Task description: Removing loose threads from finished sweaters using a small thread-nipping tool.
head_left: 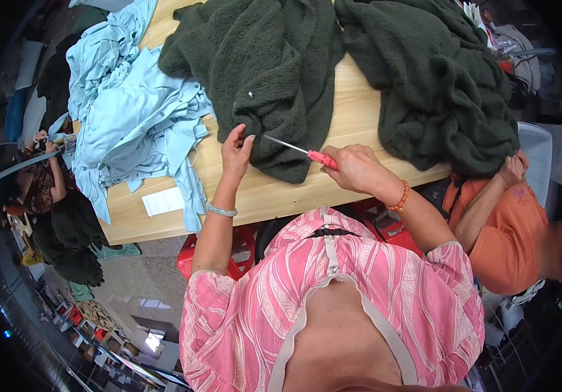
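My right hand (358,170) is closed round the red handle of a thin-shafted tool (321,159), like an awl or a screwdriver. Its metal shaft points left across a dark green fleecy garment (281,85), with the tip over the fabric near my left fingers. My left hand (234,155) is at the garment's near left edge, thumb and forefinger raised and slightly apart; its other fingers are partly hidden. A small shiny spot, perhaps a button or snap (251,94), shows on the garment just beyond that hand.
Light blue garments (134,117) are heaped on the wooden table (255,202) at left, beside a white paper (163,202). Another dark green fleecy garment (434,85) lies at right, where a person in orange (509,228) holds its edge. Red stools (238,251) stand below the table.
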`<act>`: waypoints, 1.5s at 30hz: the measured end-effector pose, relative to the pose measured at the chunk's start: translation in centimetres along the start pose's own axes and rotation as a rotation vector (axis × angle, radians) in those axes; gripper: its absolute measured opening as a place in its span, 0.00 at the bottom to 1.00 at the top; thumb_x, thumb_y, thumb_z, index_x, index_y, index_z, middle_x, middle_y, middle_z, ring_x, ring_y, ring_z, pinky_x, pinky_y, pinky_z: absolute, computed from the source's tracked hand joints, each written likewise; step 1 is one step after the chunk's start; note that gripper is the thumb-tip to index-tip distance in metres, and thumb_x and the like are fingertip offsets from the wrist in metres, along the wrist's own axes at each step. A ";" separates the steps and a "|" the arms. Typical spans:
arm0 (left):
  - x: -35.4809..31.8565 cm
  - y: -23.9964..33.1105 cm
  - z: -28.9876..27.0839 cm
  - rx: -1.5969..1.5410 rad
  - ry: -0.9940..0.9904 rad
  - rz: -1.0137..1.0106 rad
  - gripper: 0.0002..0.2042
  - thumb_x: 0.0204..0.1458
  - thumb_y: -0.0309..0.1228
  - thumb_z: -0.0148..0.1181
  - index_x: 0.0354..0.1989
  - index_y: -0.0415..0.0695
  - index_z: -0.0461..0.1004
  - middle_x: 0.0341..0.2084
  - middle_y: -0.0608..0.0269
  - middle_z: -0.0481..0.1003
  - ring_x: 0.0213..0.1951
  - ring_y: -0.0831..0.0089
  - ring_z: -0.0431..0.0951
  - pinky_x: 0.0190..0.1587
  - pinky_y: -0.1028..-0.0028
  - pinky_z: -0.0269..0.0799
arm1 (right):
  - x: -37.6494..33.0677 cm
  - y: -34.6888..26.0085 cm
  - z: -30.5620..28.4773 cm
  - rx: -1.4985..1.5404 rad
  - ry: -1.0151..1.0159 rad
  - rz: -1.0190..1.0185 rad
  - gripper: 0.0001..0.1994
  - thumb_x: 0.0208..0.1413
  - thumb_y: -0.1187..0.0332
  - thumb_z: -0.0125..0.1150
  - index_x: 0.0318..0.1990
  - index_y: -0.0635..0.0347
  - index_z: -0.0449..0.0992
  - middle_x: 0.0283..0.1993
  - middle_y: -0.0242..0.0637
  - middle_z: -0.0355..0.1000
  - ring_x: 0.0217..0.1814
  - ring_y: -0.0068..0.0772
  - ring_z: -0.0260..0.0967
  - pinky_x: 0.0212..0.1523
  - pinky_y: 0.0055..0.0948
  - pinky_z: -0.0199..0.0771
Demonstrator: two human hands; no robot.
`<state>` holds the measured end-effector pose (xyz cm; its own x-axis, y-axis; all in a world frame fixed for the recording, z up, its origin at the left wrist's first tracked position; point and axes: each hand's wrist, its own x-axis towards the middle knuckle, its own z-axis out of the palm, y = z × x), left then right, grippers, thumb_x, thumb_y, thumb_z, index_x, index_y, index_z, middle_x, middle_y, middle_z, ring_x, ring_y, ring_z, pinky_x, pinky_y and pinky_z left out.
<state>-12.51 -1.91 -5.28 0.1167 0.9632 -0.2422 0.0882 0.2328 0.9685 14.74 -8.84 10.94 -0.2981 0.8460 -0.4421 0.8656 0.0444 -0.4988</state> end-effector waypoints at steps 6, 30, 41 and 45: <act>-0.5 -0.3 0.9 0.423 -0.051 0.372 0.04 0.50 0.22 0.58 0.33 0.36 0.75 0.29 0.59 0.73 0.31 0.73 0.74 0.33 0.78 0.68 | -1.0 0.0 -0.3 -0.062 -0.143 -0.051 0.12 0.53 0.61 0.58 0.37 0.60 0.73 0.26 0.51 0.74 0.33 0.52 0.74 0.36 0.47 0.72; -0.6 -0.6 4.6 0.714 -0.056 0.580 0.05 0.45 0.22 0.57 0.31 0.38 0.71 0.35 0.52 0.71 0.43 0.53 0.71 0.46 0.62 0.66 | -2.5 1.0 -1.6 -0.033 0.015 0.185 0.12 0.52 0.61 0.59 0.34 0.63 0.74 0.28 0.50 0.75 0.36 0.53 0.74 0.40 0.46 0.72; -0.4 -2.3 1.2 -0.028 -0.042 -0.015 0.13 0.57 0.25 0.53 0.49 0.33 0.70 0.49 0.52 0.72 0.48 0.67 0.72 0.52 0.73 0.66 | -1.8 1.7 0.0 0.050 0.030 0.056 0.12 0.52 0.59 0.58 0.34 0.60 0.74 0.27 0.48 0.74 0.36 0.52 0.74 0.37 0.46 0.72; -0.8 -3.9 -1.3 0.567 0.093 0.360 0.27 0.49 0.34 0.62 0.57 0.36 0.64 0.55 0.45 0.66 0.57 0.56 0.65 0.58 0.60 0.60 | -2.4 1.7 0.0 0.094 -0.007 0.032 0.11 0.52 0.62 0.56 0.33 0.63 0.76 0.28 0.50 0.75 0.35 0.52 0.75 0.38 0.45 0.74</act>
<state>-14.27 -3.40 -8.80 0.1531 0.9808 0.1207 0.5681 -0.1873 0.8014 16.88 -10.82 11.14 -0.2738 0.8426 -0.4638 0.8335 -0.0328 -0.5516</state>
